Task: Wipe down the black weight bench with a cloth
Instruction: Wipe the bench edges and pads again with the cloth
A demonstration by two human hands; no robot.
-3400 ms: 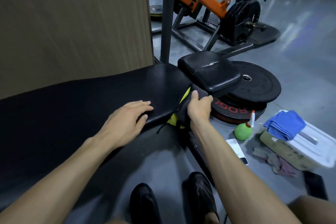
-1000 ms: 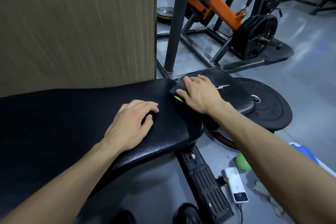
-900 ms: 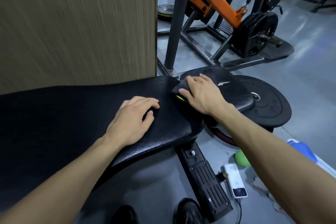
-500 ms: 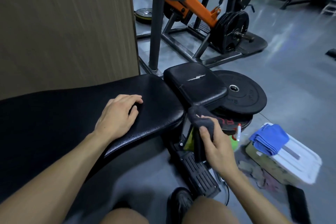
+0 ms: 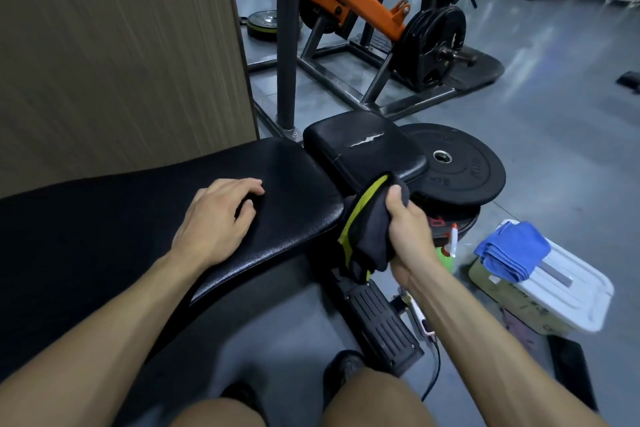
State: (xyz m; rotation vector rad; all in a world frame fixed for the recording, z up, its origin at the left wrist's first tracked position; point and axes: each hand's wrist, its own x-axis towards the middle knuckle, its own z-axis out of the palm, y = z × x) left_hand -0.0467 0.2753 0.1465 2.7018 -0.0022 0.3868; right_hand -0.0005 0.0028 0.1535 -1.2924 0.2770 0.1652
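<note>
Knees [image 5: 377,402] in tan shorts fill the bottom edge, with a dark shoe [image 5: 346,366] on the grey floor between them. Just beyond, a ribbed black foot plate [image 5: 379,324] of the frame juts out beside a cable.

The left hand [image 5: 216,220] lies palm-down on the black weight bench [image 5: 284,218], fingers loosely spread and slightly curled, holding nothing. The bench's long pad is grained vinyl with a leather-like pebbled surface and rounded corners, running from the left edge to mid-frame.

The right hand [image 5: 405,236] is fisted around a dark grey cloth [image 5: 372,232] with a yellow-green edge; the soft fabric hangs bunched in the gap at the end of the long pad, below the near corner of the smaller seat pad [image 5: 363,149]. That squarish pad has a pale torn scuff across its top.

To the right on the floor, a green spray bottle [image 5: 446,255] with a white-and-red nozzle stands near a white-lidded plastic box [image 5: 554,291], and a folded blue towel [image 5: 512,253] of plush fabric rests on the lid.

Behind the seat, matte rubber weight plates [image 5: 460,166] are stacked flat; raised lettering on the top one is too faint to read, and a red fragment shows on the plate beneath. A wood-grain panel [image 5: 121,45] rises on the left. Farthest back, an orange steel lever arm [image 5: 363,7] crosses a dark frame loaded with upright plates [image 5: 433,45].
</note>
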